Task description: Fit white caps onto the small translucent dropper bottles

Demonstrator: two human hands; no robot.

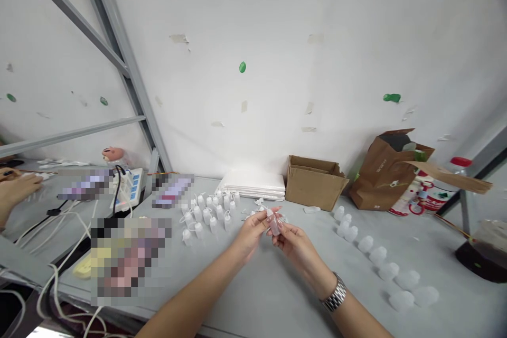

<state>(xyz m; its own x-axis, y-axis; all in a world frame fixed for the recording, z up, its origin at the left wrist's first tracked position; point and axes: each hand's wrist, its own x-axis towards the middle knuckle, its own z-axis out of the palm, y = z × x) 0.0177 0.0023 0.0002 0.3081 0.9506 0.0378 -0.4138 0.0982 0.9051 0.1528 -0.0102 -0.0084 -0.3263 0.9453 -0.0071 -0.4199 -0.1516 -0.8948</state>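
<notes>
A small translucent squeeze bottle [275, 226] with a white top is held between my two hands above the table. My left hand [252, 232] pinches at the top of the bottle, fingers closed. The body of the same bottle is in the closed fingers of my right hand [292, 238], which has a metal watch on its wrist. Just behind the hands lie small white cap pieces [259, 202], partly hidden by the fingers. Left of my hands stand several capped squeeze bottles [207, 216] in rows. To the right, several translucent bottles [378, 255] form a slanting line.
Behind stand a stack of white boxes [253, 185] and an open cardboard box [312, 182]. A brown paper bag [380, 174] and a dark drink container [481, 259] are at right. Left are a power strip [132, 190], cables, blurred-out phones and another person's hand [18, 190].
</notes>
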